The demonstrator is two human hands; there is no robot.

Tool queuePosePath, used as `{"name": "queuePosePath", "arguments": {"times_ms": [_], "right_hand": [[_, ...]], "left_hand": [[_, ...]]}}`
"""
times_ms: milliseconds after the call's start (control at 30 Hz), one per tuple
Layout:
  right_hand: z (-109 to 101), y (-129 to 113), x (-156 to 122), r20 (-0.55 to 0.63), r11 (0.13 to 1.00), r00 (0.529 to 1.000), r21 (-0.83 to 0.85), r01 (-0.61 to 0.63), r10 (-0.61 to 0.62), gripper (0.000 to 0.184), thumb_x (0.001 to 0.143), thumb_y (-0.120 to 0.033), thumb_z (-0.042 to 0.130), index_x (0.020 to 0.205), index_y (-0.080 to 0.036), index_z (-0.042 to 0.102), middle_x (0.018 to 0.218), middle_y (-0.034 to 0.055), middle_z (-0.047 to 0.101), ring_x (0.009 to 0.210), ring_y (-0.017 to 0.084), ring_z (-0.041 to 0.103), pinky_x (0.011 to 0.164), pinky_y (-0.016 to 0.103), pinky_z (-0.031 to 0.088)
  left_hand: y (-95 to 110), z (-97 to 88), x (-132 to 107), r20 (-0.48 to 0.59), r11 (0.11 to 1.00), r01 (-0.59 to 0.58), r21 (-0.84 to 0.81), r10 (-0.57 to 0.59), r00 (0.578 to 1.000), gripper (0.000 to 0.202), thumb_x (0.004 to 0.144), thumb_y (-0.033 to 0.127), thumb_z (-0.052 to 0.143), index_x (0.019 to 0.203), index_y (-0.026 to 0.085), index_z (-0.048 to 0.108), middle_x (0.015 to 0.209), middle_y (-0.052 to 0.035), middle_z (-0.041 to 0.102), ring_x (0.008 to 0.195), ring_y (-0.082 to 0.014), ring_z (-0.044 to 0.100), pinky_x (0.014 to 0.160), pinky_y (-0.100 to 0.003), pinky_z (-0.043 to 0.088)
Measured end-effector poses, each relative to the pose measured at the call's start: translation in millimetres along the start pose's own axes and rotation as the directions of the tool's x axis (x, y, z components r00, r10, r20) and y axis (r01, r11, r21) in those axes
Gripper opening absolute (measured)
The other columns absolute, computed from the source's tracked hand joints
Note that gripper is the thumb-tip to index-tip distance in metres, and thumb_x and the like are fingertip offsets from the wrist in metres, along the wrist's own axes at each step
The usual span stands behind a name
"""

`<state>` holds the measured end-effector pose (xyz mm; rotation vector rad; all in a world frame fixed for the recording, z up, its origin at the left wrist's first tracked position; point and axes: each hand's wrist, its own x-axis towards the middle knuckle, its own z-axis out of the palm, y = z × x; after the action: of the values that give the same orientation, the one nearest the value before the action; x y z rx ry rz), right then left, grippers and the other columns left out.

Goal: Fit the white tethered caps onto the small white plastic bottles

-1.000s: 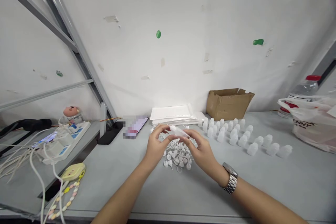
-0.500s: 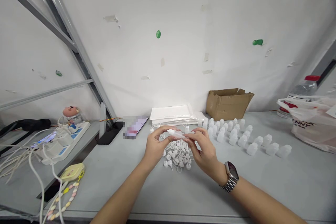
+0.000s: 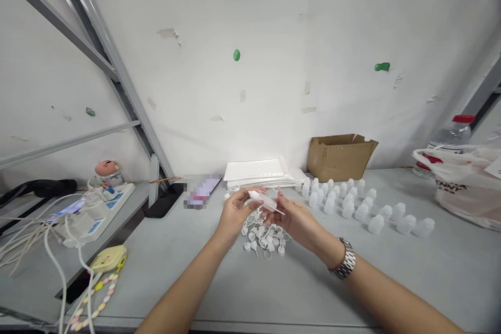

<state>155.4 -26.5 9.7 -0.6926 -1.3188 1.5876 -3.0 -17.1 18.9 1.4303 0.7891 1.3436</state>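
Observation:
A small translucent white plastic bottle (image 3: 263, 201) is tilted above the pile, its white cap end pinched between the thumb and fingers of my left hand (image 3: 236, 213). A thin white spike juts from its lower right end. Close by that end is my right hand (image 3: 295, 219), its thumb raised and its fingers apart; whether a fingertip touches the bottle I cannot tell. Under both hands lies a pile of small white caps and rings (image 3: 266, 240), partly hidden by them.
Several rows of translucent bottles (image 3: 348, 207) stand on the grey table (image 3: 250, 292) at right. Behind are a cardboard box (image 3: 341, 159) and white flat packs (image 3: 256, 169). A plastic bag (image 3: 465, 182) sits far right; phones, a power strip (image 3: 104, 214) and cables are at left.
My right hand has rolled over and its fingers have spread away from the bottle's end, which shows more now. My left hand keeps its pinch.

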Motion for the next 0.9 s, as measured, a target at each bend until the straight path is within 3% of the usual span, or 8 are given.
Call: {"name": "queuePosePath", "arguments": {"times_ms": [67, 167, 333, 500, 600, 767, 900], "right_hand": [[0.2, -1.0, -1.1, 0.092, 0.994, 0.993, 0.078, -0.079, 0.072, 0.039, 0.079, -0.052, 0.052, 0.076, -0.016, 0.066, 0.075, 0.0058, 0.065, 0.066, 0.014, 0.059, 0.075, 0.033, 0.047], [-0.5, -2.5, -1.4, 0.086, 0.989, 0.993, 0.114, -0.091, 0.081, 0.030, 0.073, -0.046, 0.062, 0.073, -0.016, 0.067, 0.071, 0.0042, 0.063, 0.065, 0.014, 0.057, 0.073, 0.032, 0.046], [-4.8, -1.4, 4.0, -0.105, 0.994, 0.990, 0.037, 0.101, -0.097, 0.022, 0.073, -0.041, 0.064, 0.074, -0.019, 0.067, 0.073, 0.0015, 0.061, 0.074, 0.014, 0.055, 0.078, 0.032, 0.043], [-10.6, 4.1, 6.5, -0.278, 0.983, 0.944, -0.105, 0.152, -0.175, 0.023, 0.074, -0.041, 0.063, 0.080, -0.019, 0.065, 0.076, 0.0006, 0.061, 0.075, 0.015, 0.055, 0.077, 0.031, 0.043], [-10.5, 5.3, 5.6, -0.295, 0.978, 0.938, -0.148, 0.144, -0.183, 0.025, 0.073, -0.041, 0.064, 0.083, -0.019, 0.064, 0.084, 0.0030, 0.064, 0.082, 0.017, 0.056, 0.079, 0.032, 0.042], [-8.3, 4.2, 5.2, -0.323, 0.974, 0.930, -0.194, 0.116, -0.175, 0.029, 0.070, -0.045, 0.065, 0.081, -0.018, 0.065, 0.079, 0.0021, 0.065, 0.078, 0.017, 0.058, 0.077, 0.032, 0.044], [-9.3, 2.5, 5.7, -0.351, 0.963, 0.913, -0.240, 0.126, -0.207, 0.029, 0.071, -0.046, 0.063, 0.080, -0.018, 0.065, 0.078, 0.0026, 0.065, 0.077, 0.017, 0.058, 0.076, 0.033, 0.045]], "left_hand": [[-2.1, -0.6, 0.7, 0.042, 0.999, 0.025, 0.033, -0.027, 0.999, 0.021, 0.067, 0.028, 0.069, 0.084, 0.017, 0.066, 0.105, -0.0074, 0.066, 0.105, -0.0235, 0.054, 0.088, -0.033, 0.041], [-4.8, -1.0, 1.3, 0.026, 0.996, 0.064, 0.061, -0.065, 0.998, 0.023, 0.067, 0.031, 0.068, 0.087, 0.018, 0.066, 0.106, -0.0072, 0.065, 0.100, -0.0226, 0.057, 0.084, -0.032, 0.043], [-10.6, 2.4, 0.5, -0.049, 0.980, 0.147, 0.135, -0.142, 0.989, 0.035, 0.077, 0.047, 0.053, 0.085, 0.016, 0.067, 0.086, -0.0063, 0.069, 0.083, -0.0189, 0.062, 0.075, -0.030, 0.045], [-12.9, 8.7, -2.1, 0.031, 0.945, 0.328, -0.020, -0.327, 0.944, 0.045, 0.074, 0.055, 0.052, 0.087, 0.013, 0.062, 0.080, -0.0084, 0.069, 0.071, -0.0194, 0.065, 0.070, -0.032, 0.047], [-12.8, 10.6, -2.8, 0.062, 0.925, 0.368, -0.091, -0.363, 0.930, 0.044, 0.072, 0.054, 0.056, 0.085, 0.012, 0.061, 0.079, -0.0087, 0.068, 0.069, -0.0193, 0.066, 0.069, -0.033, 0.049], [-14.4, 10.0, -2.6, 0.109, 0.923, 0.380, -0.052, -0.373, 0.921, 0.033, 0.064, 0.040, 0.070, 0.080, 0.012, 0.063, 0.073, -0.0062, 0.067, 0.060, -0.0140, 0.063, 0.057, -0.025, 0.046], [-14.7, 7.4, -2.1, 0.095, 0.917, 0.394, -0.056, -0.388, 0.917, 0.028, 0.060, 0.033, 0.074, 0.076, 0.012, 0.064, 0.074, -0.0060, 0.067, 0.061, -0.0132, 0.062, 0.055, -0.023, 0.046]]}}
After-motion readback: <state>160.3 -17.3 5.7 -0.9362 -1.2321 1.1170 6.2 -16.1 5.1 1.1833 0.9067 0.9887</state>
